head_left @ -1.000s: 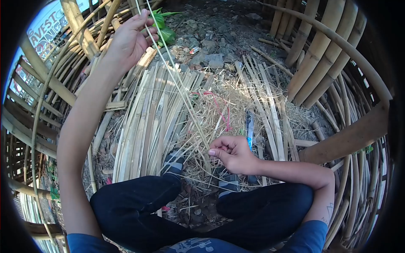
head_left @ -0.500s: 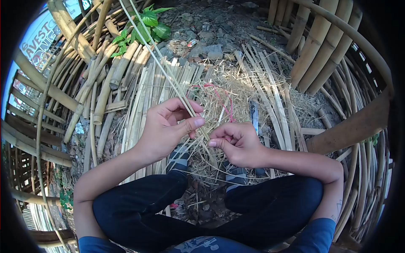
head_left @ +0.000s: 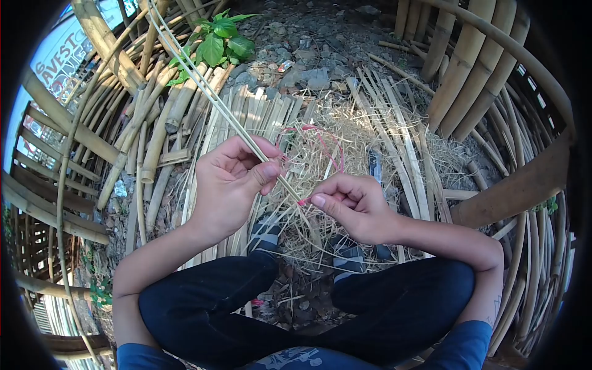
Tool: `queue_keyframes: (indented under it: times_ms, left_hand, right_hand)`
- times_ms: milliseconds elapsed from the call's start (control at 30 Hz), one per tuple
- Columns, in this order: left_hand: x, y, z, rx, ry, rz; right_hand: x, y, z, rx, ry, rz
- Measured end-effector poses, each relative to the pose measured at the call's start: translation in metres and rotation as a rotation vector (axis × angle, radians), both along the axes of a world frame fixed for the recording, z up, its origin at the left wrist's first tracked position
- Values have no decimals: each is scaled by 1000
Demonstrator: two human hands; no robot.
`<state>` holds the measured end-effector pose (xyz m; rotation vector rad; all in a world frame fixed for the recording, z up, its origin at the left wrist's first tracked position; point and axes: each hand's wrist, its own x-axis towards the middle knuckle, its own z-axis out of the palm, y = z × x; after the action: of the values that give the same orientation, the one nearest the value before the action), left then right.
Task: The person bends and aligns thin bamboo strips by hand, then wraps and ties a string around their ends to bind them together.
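My left hand (head_left: 231, 179) pinches a bundle of thin bamboo strips (head_left: 209, 92) between thumb and fingers. The strips run from the upper left down to a point just in front of my right hand. Wrapped at their lower end is a bit of red string (head_left: 301, 202). My right hand (head_left: 357, 209) is closed, thumb against forefinger, on the red string beside that end. More red string (head_left: 336, 151) lies in a loop on the pale bamboo shavings (head_left: 324, 132) beyond the hands. A knife (head_left: 375, 166) lies among the shavings, right of the loop.
Flat split bamboo strips (head_left: 243, 114) lie in a row ahead on the left, with longer slats (head_left: 401, 142) on the right. Bamboo poles (head_left: 472, 68) stand at the upper right; others (head_left: 132, 135) are stacked left. A green plant (head_left: 216, 46) grows by stony ground (head_left: 308, 55).
My left hand has shifted slightly left, and the strips' upper ends have swung left. My right hand has moved slightly off the strips' lower end, where red string now shows.
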<state>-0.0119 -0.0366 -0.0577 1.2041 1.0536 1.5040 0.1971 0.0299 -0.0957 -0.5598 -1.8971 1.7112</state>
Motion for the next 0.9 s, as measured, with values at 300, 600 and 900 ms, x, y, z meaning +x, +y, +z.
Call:
queue_keyframes:
  times_ms: [300, 600, 900]
  left_hand:
    - [-3, 2, -3, 2, -48, 58]
    - [-7, 3, -3, 8, -88, 107]
    - [-10, 1, 1, 23, -67, 117]
  right_hand:
    - [-2, -4, 9, 615, 197, -28]
    - [-7, -3, 11, 829, 379, -48]
    - [8, 8, 13, 534, -270, 670]
